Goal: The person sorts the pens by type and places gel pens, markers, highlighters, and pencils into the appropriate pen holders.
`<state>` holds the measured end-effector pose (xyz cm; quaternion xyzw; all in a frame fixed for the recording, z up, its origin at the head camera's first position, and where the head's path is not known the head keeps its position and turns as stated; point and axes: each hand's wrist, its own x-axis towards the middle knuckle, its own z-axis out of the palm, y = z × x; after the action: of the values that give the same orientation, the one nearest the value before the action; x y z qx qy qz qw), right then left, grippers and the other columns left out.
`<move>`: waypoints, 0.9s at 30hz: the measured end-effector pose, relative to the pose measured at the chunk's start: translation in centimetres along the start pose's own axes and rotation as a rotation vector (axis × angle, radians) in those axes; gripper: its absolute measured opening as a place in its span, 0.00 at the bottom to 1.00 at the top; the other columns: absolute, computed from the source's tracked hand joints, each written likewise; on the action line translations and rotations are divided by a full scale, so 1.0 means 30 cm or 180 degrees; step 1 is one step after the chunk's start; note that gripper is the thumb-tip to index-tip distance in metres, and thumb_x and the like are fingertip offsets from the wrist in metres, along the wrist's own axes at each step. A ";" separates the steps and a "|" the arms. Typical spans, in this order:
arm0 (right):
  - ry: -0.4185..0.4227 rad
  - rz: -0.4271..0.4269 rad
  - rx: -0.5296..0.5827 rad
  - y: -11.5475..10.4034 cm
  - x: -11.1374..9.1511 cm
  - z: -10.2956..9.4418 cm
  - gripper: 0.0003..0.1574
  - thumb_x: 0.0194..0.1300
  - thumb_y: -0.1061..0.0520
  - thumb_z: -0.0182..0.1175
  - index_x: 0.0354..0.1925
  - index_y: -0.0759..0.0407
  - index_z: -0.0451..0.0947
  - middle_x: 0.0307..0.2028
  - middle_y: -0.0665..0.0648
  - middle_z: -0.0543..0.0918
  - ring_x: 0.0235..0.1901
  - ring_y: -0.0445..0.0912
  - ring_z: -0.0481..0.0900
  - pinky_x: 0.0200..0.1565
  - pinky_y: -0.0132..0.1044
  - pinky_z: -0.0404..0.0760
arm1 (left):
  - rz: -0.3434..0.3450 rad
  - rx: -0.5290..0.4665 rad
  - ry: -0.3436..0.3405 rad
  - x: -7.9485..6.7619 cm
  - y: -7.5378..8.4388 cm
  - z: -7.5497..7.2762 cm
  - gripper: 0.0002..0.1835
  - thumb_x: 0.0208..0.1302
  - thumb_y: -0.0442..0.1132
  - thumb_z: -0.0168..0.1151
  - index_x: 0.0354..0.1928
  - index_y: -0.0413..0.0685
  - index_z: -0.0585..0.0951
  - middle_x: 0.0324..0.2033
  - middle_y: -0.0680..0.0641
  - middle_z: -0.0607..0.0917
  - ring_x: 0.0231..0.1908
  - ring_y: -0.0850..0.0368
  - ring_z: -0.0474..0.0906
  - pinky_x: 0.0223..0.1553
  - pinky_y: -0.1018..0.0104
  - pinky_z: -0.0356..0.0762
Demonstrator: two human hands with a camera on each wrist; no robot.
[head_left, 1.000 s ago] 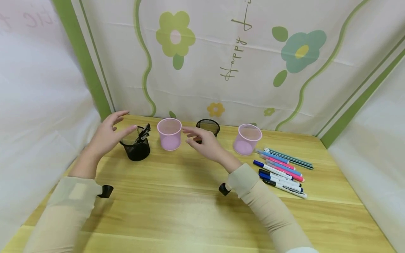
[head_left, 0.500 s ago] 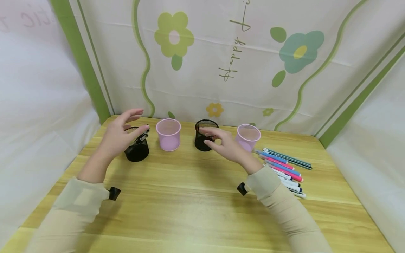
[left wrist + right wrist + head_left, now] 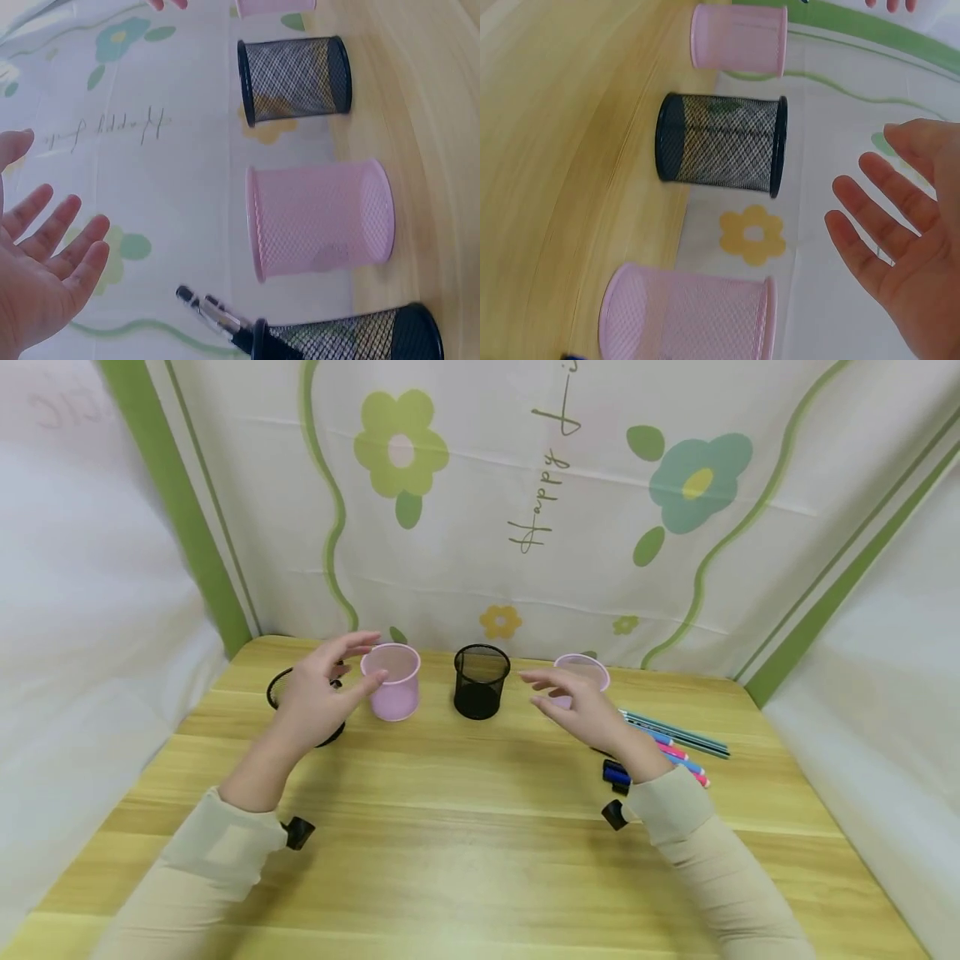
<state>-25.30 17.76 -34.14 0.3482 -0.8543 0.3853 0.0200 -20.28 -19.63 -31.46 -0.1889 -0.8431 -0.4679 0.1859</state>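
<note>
My left hand (image 3: 315, 697) hovers with fingers apart in front of the leftmost black mesh pen holder (image 3: 280, 687), hiding much of it. Black pens (image 3: 217, 315) stick out of that holder in the left wrist view. Beside the left fingertips stands a pink mesh pen holder (image 3: 395, 700); contact looks unlikely, as the left wrist view shows the hand clear of it. A second black mesh holder (image 3: 480, 693) stands upright mid-row. My right hand (image 3: 588, 714), holding nothing, is raised before the right pink holder (image 3: 583, 665) and partly covers it.
Right of the row lie grey-green pencils (image 3: 686, 737) and several blue and pink pens (image 3: 697, 768). Dark marker caps (image 3: 617, 774) show beside the right wrist, the rest hidden by the arm. A printed white curtain (image 3: 450, 568) borders the wooden table (image 3: 450, 860) behind.
Both hands have moved to the right: the left from the black holder toward the left pink one, the right past the middle black holder to the right pink one. The holders stay put.
</note>
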 end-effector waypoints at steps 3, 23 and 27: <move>-0.0002 0.0082 -0.0080 0.012 -0.033 -0.026 0.23 0.77 0.62 0.58 0.66 0.66 0.76 0.62 0.63 0.80 0.55 0.58 0.81 0.57 0.54 0.80 | -0.0025 -0.0042 -0.0011 -0.004 0.013 0.024 0.25 0.69 0.38 0.69 0.65 0.42 0.78 0.61 0.44 0.81 0.62 0.46 0.76 0.61 0.44 0.75; -0.0404 0.0610 -0.0520 0.156 -0.236 -0.117 0.21 0.74 0.65 0.59 0.63 0.65 0.79 0.53 0.66 0.85 0.50 0.55 0.83 0.50 0.53 0.84 | -0.0430 -0.0099 -0.0234 -0.047 -0.047 0.144 0.22 0.70 0.39 0.67 0.63 0.40 0.79 0.58 0.34 0.82 0.58 0.40 0.78 0.56 0.41 0.79; -0.0529 0.0754 -0.0604 0.189 -0.263 -0.126 0.20 0.74 0.65 0.60 0.62 0.67 0.79 0.52 0.65 0.85 0.50 0.58 0.83 0.52 0.58 0.82 | -0.0556 -0.0241 -0.0192 -0.057 -0.064 0.149 0.22 0.71 0.37 0.65 0.64 0.39 0.77 0.62 0.35 0.78 0.61 0.36 0.75 0.57 0.39 0.77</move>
<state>-23.69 27.48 -37.53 0.2723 -0.9206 0.2724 -0.0634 -20.36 -16.97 -35.90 -0.1355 -0.8433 -0.5080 0.1116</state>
